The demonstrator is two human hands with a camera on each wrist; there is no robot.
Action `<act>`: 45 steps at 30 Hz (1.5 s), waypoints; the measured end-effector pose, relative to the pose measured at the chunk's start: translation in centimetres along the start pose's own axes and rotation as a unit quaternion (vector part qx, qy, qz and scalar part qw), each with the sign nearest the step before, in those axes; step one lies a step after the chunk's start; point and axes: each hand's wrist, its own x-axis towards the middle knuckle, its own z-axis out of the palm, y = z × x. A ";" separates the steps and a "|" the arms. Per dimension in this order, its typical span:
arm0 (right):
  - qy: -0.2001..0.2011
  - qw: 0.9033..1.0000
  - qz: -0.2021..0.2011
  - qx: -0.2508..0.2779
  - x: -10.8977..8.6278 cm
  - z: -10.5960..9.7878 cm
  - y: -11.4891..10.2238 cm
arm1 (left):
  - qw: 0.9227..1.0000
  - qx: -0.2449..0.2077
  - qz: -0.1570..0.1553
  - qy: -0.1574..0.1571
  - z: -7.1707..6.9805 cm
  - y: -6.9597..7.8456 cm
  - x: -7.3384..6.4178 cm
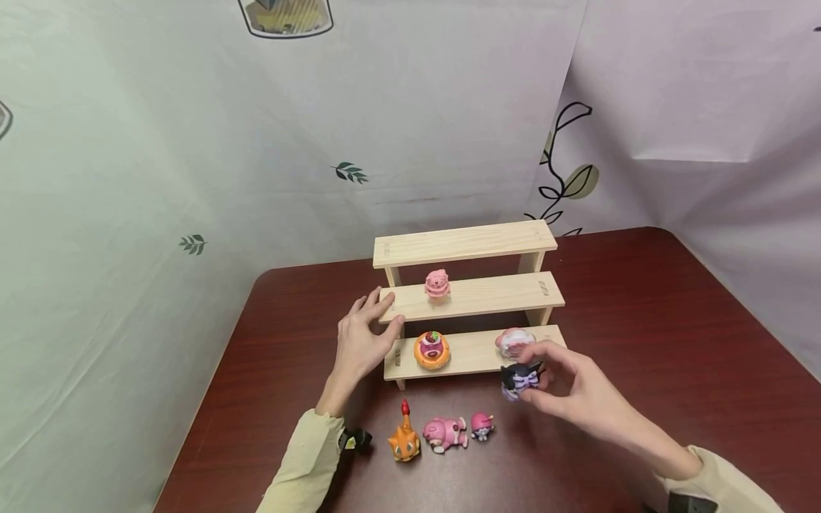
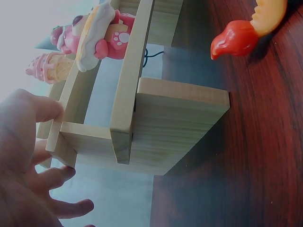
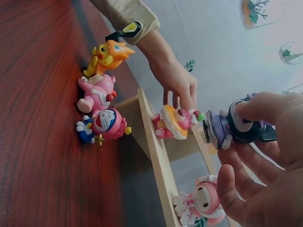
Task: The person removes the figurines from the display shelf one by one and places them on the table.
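My right hand (image 1: 593,395) pinches a black-and-purple hooded figurine (image 1: 518,379) between thumb and fingers, just in front of the lowest step of a wooden display shelf (image 1: 474,355). In the right wrist view this figurine (image 3: 232,123) is tilted, its base pointing left. My left hand (image 1: 359,342) grips the left end of the middle step, thumb at the front edge. On the lowest step sit a pink figurine in an orange ring (image 1: 432,350) and a pink-and-white figurine (image 1: 515,343) at the right. A pink ice-cream figurine (image 1: 437,285) stands on the middle step.
On the dark red table (image 1: 641,306), before the shelf, lie an orange-hooded figurine (image 1: 404,443) with a red-tipped tail, a pink bear figurine (image 1: 445,434) and a small pink-hooded figurine (image 1: 482,425). A pale printed cloth (image 1: 288,142) hangs behind the table.
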 end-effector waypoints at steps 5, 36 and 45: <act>0.000 1.000 0.005 0.005 -0.4 0.1 0.3 | 1.000 -0.001 -0.002 0.001 0.0 0.0 -0.1; -0.013 0.999 0.010 0.032 -1.8 1.0 2.1 | 1.000 -0.005 -0.008 -0.005 -0.1 0.0 -0.1; -0.011 0.999 0.021 0.025 -2.0 1.2 2.4 | 1.000 -0.007 -0.002 0.000 0.0 -0.1 0.0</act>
